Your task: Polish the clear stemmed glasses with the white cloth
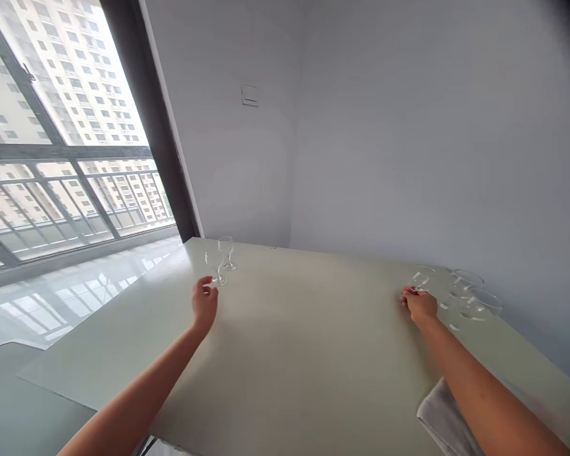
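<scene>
At the left of the table my left hand [205,303] is beside a clear stemmed wine glass [215,259]. Its thumb and fingers are curved with a gap between them, and whether a fingertip touches the glass is hard to tell. Just behind stands a second wine glass [226,246]. On the right, my right hand [422,305] has its fingers closed at the lower part of another wine glass [422,277], low over the tabletop; the hand hides part of the stem and foot. Two more wine glasses, one farther back [466,278] and one nearer [482,303], are right of this hand.
A grey folded cloth [444,415] lies under my right forearm near the table's front. The pale table [304,342] meets grey walls at the back and right. A chair [23,392] stands at the left, and a large window [71,152] lies beyond.
</scene>
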Demonstrator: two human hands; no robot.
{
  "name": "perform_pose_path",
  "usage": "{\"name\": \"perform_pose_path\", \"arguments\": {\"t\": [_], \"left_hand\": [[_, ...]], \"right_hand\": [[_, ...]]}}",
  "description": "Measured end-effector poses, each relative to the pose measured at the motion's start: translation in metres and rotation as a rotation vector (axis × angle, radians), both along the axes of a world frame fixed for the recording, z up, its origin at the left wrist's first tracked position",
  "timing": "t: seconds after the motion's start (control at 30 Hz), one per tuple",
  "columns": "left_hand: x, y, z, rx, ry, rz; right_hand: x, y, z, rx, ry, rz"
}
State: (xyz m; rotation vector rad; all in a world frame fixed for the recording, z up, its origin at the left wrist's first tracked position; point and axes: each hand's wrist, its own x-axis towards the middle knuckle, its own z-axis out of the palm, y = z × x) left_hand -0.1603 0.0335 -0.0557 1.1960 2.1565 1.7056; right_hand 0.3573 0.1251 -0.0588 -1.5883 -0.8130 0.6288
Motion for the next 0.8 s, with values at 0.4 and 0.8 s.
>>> {"name": "perform_pose_path", "arguments": {"t": [0.4, 0.8], "left_hand": [[0.194, -0.051, 0.024, -0.118, -0.249, -0.823], [0.085, -0.033, 0.009, -0.111, -0.298, -0.426]], "right_hand": [[-0.196, -0.113, 0.024, 0.020, -0.030, 0.972], [-0.157, -0.147, 0.054, -0.194, -0.310, 1.113]]}}
